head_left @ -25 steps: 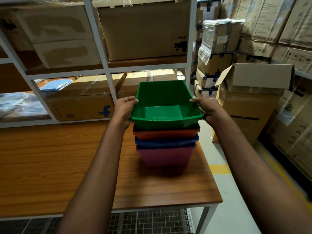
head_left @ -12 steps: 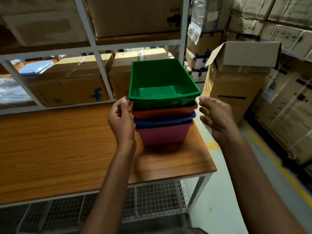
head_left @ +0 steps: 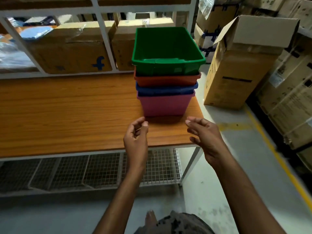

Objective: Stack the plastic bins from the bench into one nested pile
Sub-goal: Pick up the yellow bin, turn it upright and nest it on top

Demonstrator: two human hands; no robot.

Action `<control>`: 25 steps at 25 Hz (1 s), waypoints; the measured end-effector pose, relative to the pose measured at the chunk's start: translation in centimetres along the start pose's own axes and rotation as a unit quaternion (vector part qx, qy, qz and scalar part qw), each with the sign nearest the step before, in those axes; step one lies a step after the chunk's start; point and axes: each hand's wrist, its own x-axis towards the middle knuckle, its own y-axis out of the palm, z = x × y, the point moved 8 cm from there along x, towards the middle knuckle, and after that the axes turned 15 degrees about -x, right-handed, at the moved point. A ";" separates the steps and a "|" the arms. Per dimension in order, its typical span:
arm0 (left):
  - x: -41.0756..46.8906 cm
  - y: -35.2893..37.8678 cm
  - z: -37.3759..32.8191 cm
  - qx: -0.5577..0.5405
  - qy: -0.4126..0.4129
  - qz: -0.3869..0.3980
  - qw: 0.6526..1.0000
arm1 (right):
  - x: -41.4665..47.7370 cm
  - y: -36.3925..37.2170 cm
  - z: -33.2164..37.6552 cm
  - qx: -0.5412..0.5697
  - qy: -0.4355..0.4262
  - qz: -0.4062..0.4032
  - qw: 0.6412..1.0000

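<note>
Several plastic bins stand nested in one pile at the right end of the wooden bench (head_left: pixel 67 115). A green bin (head_left: pixel 167 48) is on top, then an orange bin (head_left: pixel 167 81), a blue bin (head_left: pixel 166 90) and a pink bin (head_left: pixel 164 105) at the bottom. My left hand (head_left: pixel 136 137) hovers over the bench's front edge, below and left of the pile, fingers loosely curled and empty. My right hand (head_left: pixel 204 137) hangs at the bench's right front corner, fingers apart, holding nothing. Neither hand touches the bins.
A white rack (head_left: pixel 104 36) behind the bench holds cardboard boxes (head_left: pixel 70 49). A tall open carton (head_left: pixel 239 65) stands on the floor right of the bench. A wire mesh shelf (head_left: pixel 94 169) runs under the bench. Stacked cartons line the right, past a yellow floor line (head_left: pixel 273 152).
Both hands let go of the green bin and drew back toward me, down to the bench's front edge. The view pulled back and tilted lower. The pile stayed put.
</note>
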 end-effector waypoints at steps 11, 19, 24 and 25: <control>-15.8 -7.9 3.5 0.120 -0.068 -0.006 0.990 | -9.7 1.7 -11.8 -0.092 0.000 0.107 0.990; -20.1 -17.9 2.8 0.180 -0.075 -0.066 0.979 | -16.0 9.4 -14.7 -0.172 -0.046 0.203 0.963; -21.1 -27.1 1.3 0.236 -0.067 -0.067 0.967 | -20.1 18.3 -14.6 -0.248 -0.152 0.216 0.932; -21.3 -29.4 0.6 0.257 -0.057 -0.071 0.962 | -21.2 20.4 -14.8 -0.260 -0.172 0.214 0.926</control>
